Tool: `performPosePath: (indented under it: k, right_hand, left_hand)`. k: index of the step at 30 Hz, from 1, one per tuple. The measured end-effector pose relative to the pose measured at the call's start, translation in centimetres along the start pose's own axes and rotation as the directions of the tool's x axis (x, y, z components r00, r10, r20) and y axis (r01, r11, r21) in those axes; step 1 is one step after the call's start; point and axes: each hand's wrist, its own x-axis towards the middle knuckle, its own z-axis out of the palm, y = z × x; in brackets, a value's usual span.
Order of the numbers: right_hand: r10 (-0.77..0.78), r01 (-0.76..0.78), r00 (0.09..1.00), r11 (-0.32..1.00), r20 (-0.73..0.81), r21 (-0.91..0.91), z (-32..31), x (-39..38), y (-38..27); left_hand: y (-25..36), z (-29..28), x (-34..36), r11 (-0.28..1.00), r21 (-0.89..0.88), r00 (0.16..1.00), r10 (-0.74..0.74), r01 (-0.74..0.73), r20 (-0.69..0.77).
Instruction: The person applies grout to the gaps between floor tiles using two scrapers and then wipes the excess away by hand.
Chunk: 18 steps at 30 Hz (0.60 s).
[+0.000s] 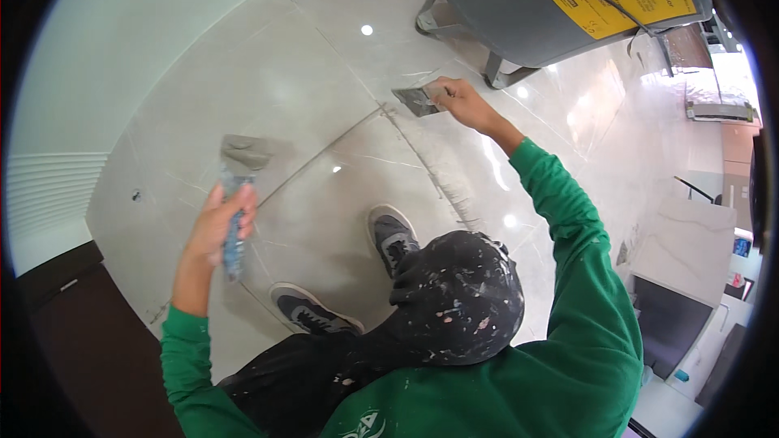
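My left hand (219, 225) is closed round the blue, paint-smeared handle of a putty knife (234, 253). A lump of grey paste (246, 152) sits on its blade, above the floor. Stretched out ahead, my right hand (466, 105) grips a flat, dark spreader (416, 101) smeared with grey. Its edge is close to the crossing of the tile joints; I cannot tell whether it touches the floor. Grey paste marks (446, 182) run along the joint leading back toward my knee, and a darker joint (324, 148) slants to the left.
A grey compressor tank (503, 12) with a yellow label stands on metal feet at the far right. My shoes (312, 310) rest on the glossy tiled floor (268, 73). A dark brown cabinet (89, 332) is at the left, below a pale wall (105, 81).
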Motion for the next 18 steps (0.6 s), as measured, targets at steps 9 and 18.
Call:
performPosePath:
  k: [9,18]
  right_hand:
    - [-0.325,0.398,0.917,0.709,0.231,-0.583,5.9,4.2,7.2]
    - [-0.311,0.457,0.887,0.499,0.340,-0.736,7.1,6.1,8.0]
  left_hand:
    - [5.4,-7.6,-2.4,0.949,-0.234,0.977,0.213,-0.213,-0.024]
    - [6.6,-9.1,-3.3,0.866,-0.340,0.909,0.412,-0.368,0.064]
